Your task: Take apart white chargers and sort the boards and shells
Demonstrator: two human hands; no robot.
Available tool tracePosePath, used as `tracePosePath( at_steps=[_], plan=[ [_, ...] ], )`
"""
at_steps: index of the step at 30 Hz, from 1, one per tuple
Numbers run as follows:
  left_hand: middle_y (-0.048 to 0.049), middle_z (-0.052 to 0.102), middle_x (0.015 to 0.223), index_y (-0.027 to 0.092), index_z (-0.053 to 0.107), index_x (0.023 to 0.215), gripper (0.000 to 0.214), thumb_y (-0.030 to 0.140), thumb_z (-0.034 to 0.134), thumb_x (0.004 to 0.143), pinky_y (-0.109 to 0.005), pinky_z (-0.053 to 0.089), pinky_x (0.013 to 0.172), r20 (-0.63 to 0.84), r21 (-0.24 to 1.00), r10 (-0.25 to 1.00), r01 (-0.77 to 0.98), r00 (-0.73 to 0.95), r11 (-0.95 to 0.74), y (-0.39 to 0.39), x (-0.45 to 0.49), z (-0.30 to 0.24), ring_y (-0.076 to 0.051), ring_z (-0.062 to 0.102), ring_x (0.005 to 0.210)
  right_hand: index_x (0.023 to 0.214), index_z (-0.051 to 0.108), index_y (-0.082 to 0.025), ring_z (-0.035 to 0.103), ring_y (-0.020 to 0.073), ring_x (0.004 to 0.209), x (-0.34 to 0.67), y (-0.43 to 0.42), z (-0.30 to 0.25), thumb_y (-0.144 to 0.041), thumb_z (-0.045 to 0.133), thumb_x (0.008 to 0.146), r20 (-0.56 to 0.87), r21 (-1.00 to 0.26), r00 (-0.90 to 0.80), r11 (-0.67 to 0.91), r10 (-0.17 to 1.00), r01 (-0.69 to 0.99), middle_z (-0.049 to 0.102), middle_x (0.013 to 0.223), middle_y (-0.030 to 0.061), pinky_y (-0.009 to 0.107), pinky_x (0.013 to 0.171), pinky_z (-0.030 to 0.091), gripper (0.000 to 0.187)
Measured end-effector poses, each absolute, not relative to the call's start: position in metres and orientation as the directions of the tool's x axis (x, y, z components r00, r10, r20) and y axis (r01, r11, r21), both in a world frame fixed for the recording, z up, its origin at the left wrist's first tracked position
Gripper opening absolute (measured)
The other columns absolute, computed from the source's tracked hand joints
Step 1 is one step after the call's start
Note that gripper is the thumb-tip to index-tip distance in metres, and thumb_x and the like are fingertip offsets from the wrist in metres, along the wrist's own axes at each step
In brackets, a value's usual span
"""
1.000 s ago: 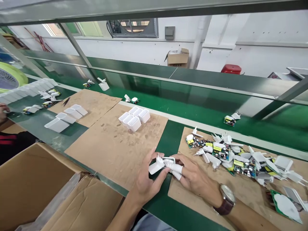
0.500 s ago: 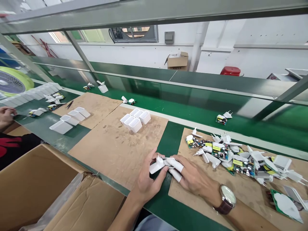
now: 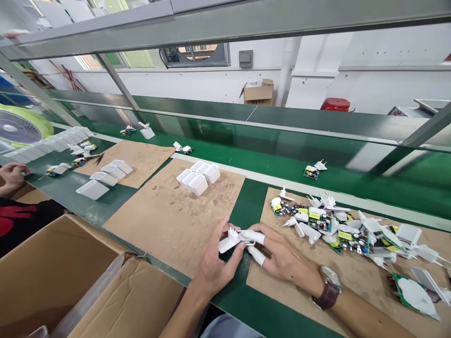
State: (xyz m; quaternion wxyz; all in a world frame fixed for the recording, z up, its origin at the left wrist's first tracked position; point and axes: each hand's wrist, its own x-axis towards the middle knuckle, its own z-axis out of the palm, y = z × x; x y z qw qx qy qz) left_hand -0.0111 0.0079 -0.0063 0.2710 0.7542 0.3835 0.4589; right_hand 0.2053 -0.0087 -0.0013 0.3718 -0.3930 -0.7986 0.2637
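Observation:
Over the green gap between two cardboard sheets, my left hand (image 3: 220,258) is closed around a white two-pin plug cover (image 3: 229,240), its pins pointing up. My right hand (image 3: 282,256) wears white finger covers on at least two fingers. Its fingers grip the right end of the same piece, where a small white-edged part (image 3: 249,243) shows; most of that part is hidden by the fingers. To the right lies a heap of circuit boards (image 3: 320,220) wired to white plug covers. Beyond my left hand stand several open white adapter housings (image 3: 198,184) on cardboard.
A large open carton (image 3: 141,286) is at the front left. A co-worker's hand (image 3: 13,174) is at the far left, near more white housings (image 3: 105,176) and a green fan (image 3: 24,126). Behind runs a green belt (image 3: 246,157) carrying boards, below a metal rail (image 3: 225,26).
The boards on the belt have shifted left. My right fingers have spread slightly at the part, baring more of its edge; my left hand keeps its hold. The view has shifted a little.

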Motion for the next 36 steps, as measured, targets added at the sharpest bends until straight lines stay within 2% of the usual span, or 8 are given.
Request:
tracePosePath(
  at_steps=[4,12,16,18,21,24,29,36],
  plan=[
    [-0.0085,0.069,0.12,0.027,0.035,0.159,0.069,0.019,0.067,0.099,-0.037,0.061,0.102,0.485,0.757,0.824,0.332,0.292,-0.563,0.009,-0.011,-0.006,-0.021,0.071,0.113,0.149,0.043,-0.03,0.069,0.0226,0.118,0.205,-0.007,-0.005,-0.02,0.065,0.099,0.431,-0.825,-0.248,0.49,0.868,0.28,0.063,0.135,0.0101,0.04,0.102,0.062,0.055],
    [-0.0099,0.07,0.12,0.025,0.034,0.159,0.068,0.021,0.066,0.099,-0.041,0.061,0.102,0.487,0.744,0.819,0.348,0.302,-0.571,0.011,-0.012,-0.005,-0.022,0.071,0.112,0.145,0.055,-0.028,0.065,0.025,0.121,0.202,-0.009,-0.006,-0.01,0.055,0.102,0.513,-0.687,-0.379,0.633,0.77,0.357,0.063,0.134,0.0123,0.043,0.1,0.06,0.047],
    [-0.0099,0.069,0.121,0.027,0.033,0.16,0.068,0.023,0.065,0.1,-0.041,0.062,0.101,0.49,0.745,0.82,0.345,0.295,-0.57,0.01,-0.011,-0.005,-0.022,0.072,0.111,0.141,0.059,-0.028,0.065,0.0245,0.121,0.2,-0.009,-0.005,-0.012,0.054,0.103,0.508,-0.717,-0.372,0.62,0.777,0.319,0.064,0.135,0.0124,0.044,0.1,0.059,0.042],
    [-0.0131,0.065,0.131,0.028,0.026,0.162,0.078,0.028,0.07,0.098,-0.042,0.063,0.101,0.502,0.754,0.821,0.329,0.271,-0.569,0.009,-0.011,-0.007,-0.025,0.072,0.116,0.134,0.064,-0.028,0.066,0.0239,0.12,0.199,-0.007,-0.006,-0.019,0.056,0.104,0.45,-0.827,-0.309,0.522,0.838,0.21,0.066,0.134,0.0112,0.043,0.1,0.059,0.032],
    [-0.0186,0.055,0.149,0.028,0.022,0.165,0.097,0.037,0.082,0.089,-0.049,0.06,0.107,0.538,0.698,0.792,0.376,0.289,-0.61,0.007,-0.012,-0.008,-0.032,0.063,0.133,0.125,0.065,-0.024,0.072,0.0235,0.109,0.196,-0.004,-0.008,-0.039,0.065,0.102,0.191,-0.978,-0.204,0.167,0.96,-0.129,0.072,0.123,0.0103,0.04,0.093,0.062,0.028],
    [-0.0176,0.055,0.15,0.027,0.034,0.16,0.083,0.03,0.08,0.091,-0.053,0.054,0.116,0.565,0.553,0.724,0.47,0.396,-0.688,0.005,-0.012,-0.005,-0.034,0.057,0.141,0.12,0.064,-0.022,0.075,0.0238,0.098,0.194,-0.003,-0.005,-0.055,0.076,0.091,-0.026,-0.904,-0.289,-0.145,0.957,-0.401,0.076,0.111,0.0085,0.041,0.088,0.064,0.046],
    [-0.017,0.06,0.14,0.023,0.043,0.155,0.067,0.029,0.074,0.096,-0.048,0.056,0.112,0.628,0.449,0.652,0.486,0.425,-0.749,0.004,-0.008,-0.002,-0.031,0.064,0.131,0.109,0.066,-0.021,0.072,0.0248,0.106,0.193,-0.006,0.006,-0.048,0.093,0.074,-0.065,-0.872,-0.401,-0.247,0.914,-0.422,0.075,0.111,0.0079,0.042,0.099,0.058,0.053],
    [-0.0165,0.06,0.137,0.025,0.042,0.156,0.069,0.034,0.075,0.096,-0.048,0.058,0.107,0.624,0.419,0.641,0.501,0.448,-0.758,0.003,-0.005,-0.002,-0.032,0.064,0.127,0.102,0.066,-0.02,0.073,0.0248,0.1,0.194,-0.009,0.009,-0.047,0.091,0.074,-0.111,-0.873,-0.41,-0.286,0.905,-0.394,0.076,0.101,0.0047,0.039,0.094,0.059,0.047]
  ],
)
